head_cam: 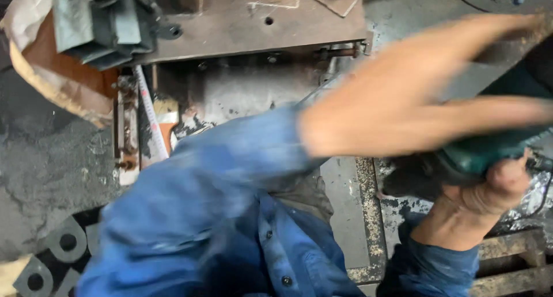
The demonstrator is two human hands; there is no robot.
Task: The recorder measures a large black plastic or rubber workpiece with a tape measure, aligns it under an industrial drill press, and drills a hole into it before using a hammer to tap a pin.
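Fingers of the left hand (415, 95) stretched long and held side by side, pointing toward 3 o'clock, motion-blurred; palm open, nothing gripped, the fingertips passing over the top of the dark green power tool body (489, 150) at the 3 o'clock edge of view. Whether they touch the tool cannot be told through the blur. Right hand (489, 193) comes up from 5 o'clock, fingers curled tight around the underside of that green tool, wrist bent, thumb side hidden by the housing. Thin black cord (541, 190) hangs off the tool near the right edge. Both arms in blue buttoned work-shirt sleeves (230, 182); the left sleeve crosses the frame from 8 o'clock to centre. Beyond the arms, at 12 o'clock, a rusty brown flat steel plate (259, 26) with a small drilled hole lies on the bench. At 11 o'clock, a stack of grey-green bent metal brackets (98, 26) rests on its left end, beside crumpled tan paper sacking (34, 61) at 10 o'clock. White measuring tape strip (151, 113) runs down from the plate's edge at 9 to 10 o'clock, partly under the sleeve. Grey punched metal plates with round holes (57, 251) lie on the floor at 8 o'clock. Rusted angle-iron frame rail (368, 216) runs vertically at 5 o'clock between the two arms, just beside the right forearm.
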